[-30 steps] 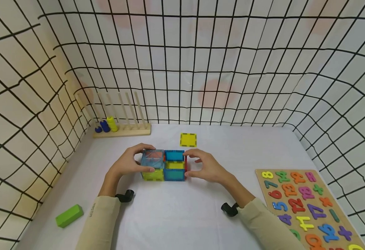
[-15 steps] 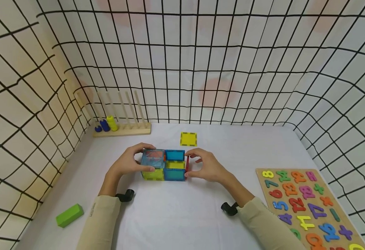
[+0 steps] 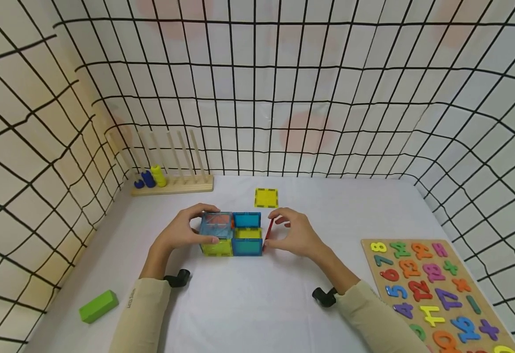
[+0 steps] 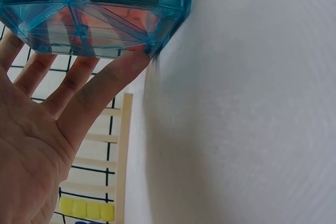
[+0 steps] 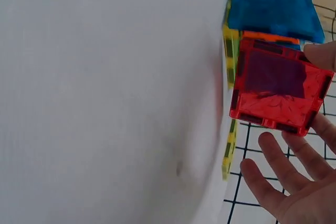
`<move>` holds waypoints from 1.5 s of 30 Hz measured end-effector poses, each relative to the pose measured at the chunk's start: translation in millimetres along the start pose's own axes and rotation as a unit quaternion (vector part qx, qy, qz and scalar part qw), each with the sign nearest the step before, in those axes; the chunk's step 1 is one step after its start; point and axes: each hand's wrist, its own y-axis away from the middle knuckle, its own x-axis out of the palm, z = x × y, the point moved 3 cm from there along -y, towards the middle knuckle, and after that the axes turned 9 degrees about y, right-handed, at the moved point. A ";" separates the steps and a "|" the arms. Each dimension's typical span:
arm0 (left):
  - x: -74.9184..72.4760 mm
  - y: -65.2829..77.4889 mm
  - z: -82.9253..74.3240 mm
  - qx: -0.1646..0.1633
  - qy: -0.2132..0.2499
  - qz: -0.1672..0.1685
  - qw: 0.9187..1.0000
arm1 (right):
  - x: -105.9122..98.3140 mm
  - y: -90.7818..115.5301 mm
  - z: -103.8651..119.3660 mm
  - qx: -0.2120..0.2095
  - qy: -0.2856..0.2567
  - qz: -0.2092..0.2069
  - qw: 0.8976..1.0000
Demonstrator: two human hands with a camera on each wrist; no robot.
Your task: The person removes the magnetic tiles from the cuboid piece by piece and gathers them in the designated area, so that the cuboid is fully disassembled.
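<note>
A box built of translucent magnetic tiles [image 3: 247, 247] stands mid-table. Its left half has a clear blue top [image 3: 216, 224] over a yellow-green front; its right half is topless, with blue tiles front and back and a yellow tile [image 3: 247, 233] inside. My left hand [image 3: 180, 229] grips the left end, thumb at the front and fingers behind. With thumb and fingertips, my right hand [image 3: 299, 234] pinches a red square magnetic tile [image 5: 270, 98] by opposite edges. That tile leans slightly, just off the box's right end, which stands uncovered.
A loose yellow tile [image 3: 266, 198] lies behind the box. At the back left stands a wooden peg rack [image 3: 191, 184] with blue and yellow beads. A green block [image 3: 98, 306] lies front left, and a number puzzle board [image 3: 423, 264] front right. Netted walls surround the table.
The red tile has come away from the box's right end, moving right with my right hand and tilting. My left hand keeps its hold on the box.
</note>
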 end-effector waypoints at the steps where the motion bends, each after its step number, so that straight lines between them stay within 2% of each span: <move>1: 0.1 -0.1 0.0 0.001 0.001 0.000 1.000 | -2.2 -0.5 -1.1 0.003 0.000 -0.005 1.000; 11: -2.5 0.9 -0.3 -0.005 0.001 -0.006 1.000 | -18.5 -5.2 -5.8 0.037 -0.015 -0.022 0.999; 19: -3.4 0.2 0.1 -0.004 0.004 -0.005 1.000 | -27.3 -5.5 -14.9 0.041 -0.036 -0.029 0.998; 33: -0.4 0.5 -1.2 0.005 0.010 -0.001 1.000 | -46.0 -25.2 -43.6 0.060 0.045 -0.037 0.997; 45: 1.1 -0.1 1.8 0.010 0.016 0.003 1.000 | -49.9 -48.2 -66.8 0.100 0.055 -0.016 0.993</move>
